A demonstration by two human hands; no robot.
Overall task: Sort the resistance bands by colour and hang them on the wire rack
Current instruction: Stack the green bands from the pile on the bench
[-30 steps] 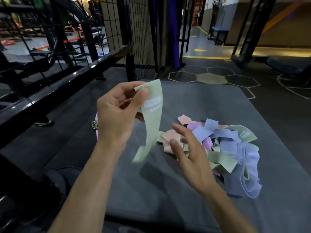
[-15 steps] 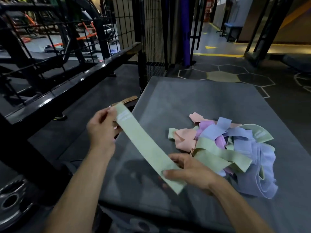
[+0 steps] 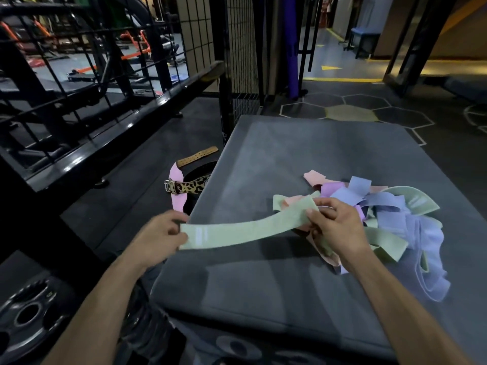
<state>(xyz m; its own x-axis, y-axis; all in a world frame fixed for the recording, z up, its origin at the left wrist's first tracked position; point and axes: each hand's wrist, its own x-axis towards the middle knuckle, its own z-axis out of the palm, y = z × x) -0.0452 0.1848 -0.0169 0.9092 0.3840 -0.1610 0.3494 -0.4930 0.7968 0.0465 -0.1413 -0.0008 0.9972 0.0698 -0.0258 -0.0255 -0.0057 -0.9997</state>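
Left hand (image 3: 160, 233) pinches one end of a pale green band (image 3: 245, 227); right hand (image 3: 334, 227) pinches the other, holding it flat above the grey mat (image 3: 290, 143). Beside the right hand lies the mixed pile of bands (image 3: 395, 217): green, lilac, pink. Good practice, judged from here: keep the loop untwisted and free of the pile before carrying it to the wire rack (image 3: 87, 75), left.

Both hands stretch a pale green resistance band (image 3: 245, 229) flat above the grey table (image 3: 290, 154), left hand (image 3: 158, 237) and right hand (image 3: 334, 225) pinching opposite ends, beside the tangled pile of bands (image 3: 395, 219).
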